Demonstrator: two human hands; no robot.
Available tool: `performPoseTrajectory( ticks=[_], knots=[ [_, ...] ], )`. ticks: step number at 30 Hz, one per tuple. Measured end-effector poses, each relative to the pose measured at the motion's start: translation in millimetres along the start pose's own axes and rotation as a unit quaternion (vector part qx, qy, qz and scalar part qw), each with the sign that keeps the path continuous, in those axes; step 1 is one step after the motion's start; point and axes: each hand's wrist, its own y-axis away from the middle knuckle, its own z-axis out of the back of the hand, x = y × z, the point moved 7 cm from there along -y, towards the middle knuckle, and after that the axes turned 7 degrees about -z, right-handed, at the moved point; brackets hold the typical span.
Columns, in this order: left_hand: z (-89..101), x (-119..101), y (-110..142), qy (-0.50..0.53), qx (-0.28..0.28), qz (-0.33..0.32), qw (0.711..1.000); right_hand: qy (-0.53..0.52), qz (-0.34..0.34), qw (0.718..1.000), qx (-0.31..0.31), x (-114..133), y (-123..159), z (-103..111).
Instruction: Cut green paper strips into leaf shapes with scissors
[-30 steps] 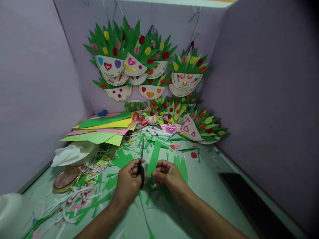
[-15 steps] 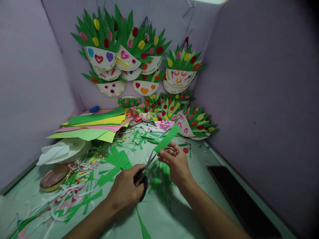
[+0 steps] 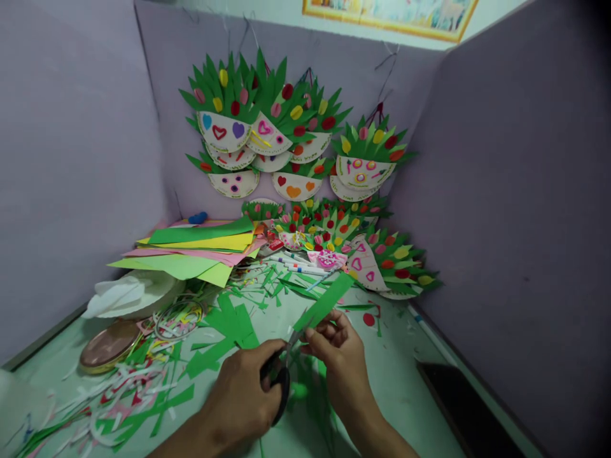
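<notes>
My left hand (image 3: 241, 397) is closed round the black handles of a pair of scissors (image 3: 282, 372). Their blades point up and to the right, at the lower end of a green paper strip (image 3: 324, 303). My right hand (image 3: 337, 346) pinches that strip by its lower end, so it slants up to the right above the table. Both hands are low in the middle of the view, close together over green paper scraps (image 3: 229, 321) on the pale green table (image 3: 401, 362).
A stack of coloured paper sheets (image 3: 195, 251) lies at the back left, with markers (image 3: 298, 264) beside it. Paper-plate flower baskets (image 3: 291, 137) hang on the purple back wall and lie below it. A round tin lid (image 3: 107, 346), white tissue (image 3: 119, 296) and paper trimmings sit left. A dark flat object (image 3: 470, 413) lies right.
The strip went from upright to slanting up-right in my right hand. The scissors tilted from upright to point at its lower end, and both hands came closer together and lower in view.
</notes>
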Motion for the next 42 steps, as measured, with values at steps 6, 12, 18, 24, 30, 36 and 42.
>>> performPoseTrajectory(
  ticks=[6, 12, 18, 24, 30, 36, 42],
  knots=[
    [0.5, 1.3, 1.2, 0.004, -0.009, 0.005, 1.000, -0.010, 0.029, 0.999, -0.026, 1.0, 0.6, 5.9],
    [0.4, -4.2, 3.2, -0.004, -0.015, -0.008, 1.000, -0.019, 0.016, 1.000, -0.016, -6.1, 4.3, 4.5],
    [-0.2, -4.7, 2.6, -0.006, -0.013, -0.006, 1.000, -0.026, 0.037, 0.999, -0.013, -7.2, 4.9, 3.9],
    [-1.5, -4.1, 2.6, 0.002, -0.008, -0.012, 1.000, -0.022, 0.040, 0.999, -0.004, -6.9, 4.2, 3.6],
    [0.7, -5.6, 4.6, -0.021, -0.015, -0.015, 1.000, -0.026, 0.055, 0.998, -0.005, -2.2, 5.5, 4.9],
    [-0.8, -6.9, 3.8, -0.007, -0.004, -0.013, 1.000, -0.020, 0.055, 0.998, 0.008, -3.4, 5.9, 4.3],
    [-1.9, -7.6, 3.4, -0.003, 0.000, -0.014, 1.000, -0.030, 0.048, 0.998, 0.007, -6.0, 4.3, 5.5]
  ],
)
